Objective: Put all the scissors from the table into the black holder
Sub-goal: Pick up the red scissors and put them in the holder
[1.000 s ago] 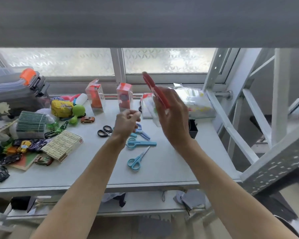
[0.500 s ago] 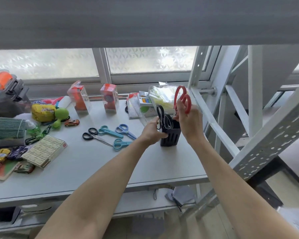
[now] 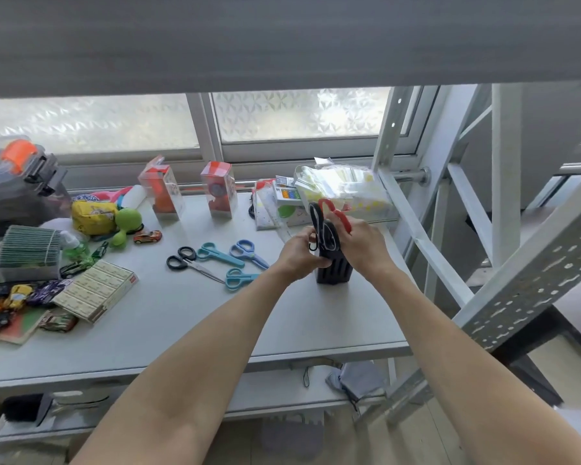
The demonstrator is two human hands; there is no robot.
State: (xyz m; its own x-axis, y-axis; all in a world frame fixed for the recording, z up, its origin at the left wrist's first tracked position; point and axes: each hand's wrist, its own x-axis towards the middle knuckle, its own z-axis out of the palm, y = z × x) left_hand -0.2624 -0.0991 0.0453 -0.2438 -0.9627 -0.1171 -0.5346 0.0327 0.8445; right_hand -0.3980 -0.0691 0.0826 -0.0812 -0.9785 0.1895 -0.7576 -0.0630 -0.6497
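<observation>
Fingers of the right hand (image 3: pixel 363 246) pinch the red scissors (image 3: pixel 336 213) over the black holder (image 3: pixel 334 271), which the left hand (image 3: pixel 301 253) grips beside black-handled scissors (image 3: pixel 319 226) already standing inside. Left of the fingers, four scissors (image 3: pixel 222 260) lie on the grey table (image 3: pixel 182 317); its right edge sits just beyond the holder, beside a white shelf frame (image 3: pixel 416 236).

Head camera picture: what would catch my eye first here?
Two bare hands meet over a black holder near the table's right edge; the right hand lowers red scissors into it beside black-handled scissors. Left of it, four more scissors lie flat.

bare forearms, sleeveless to the frame's edge.
</observation>
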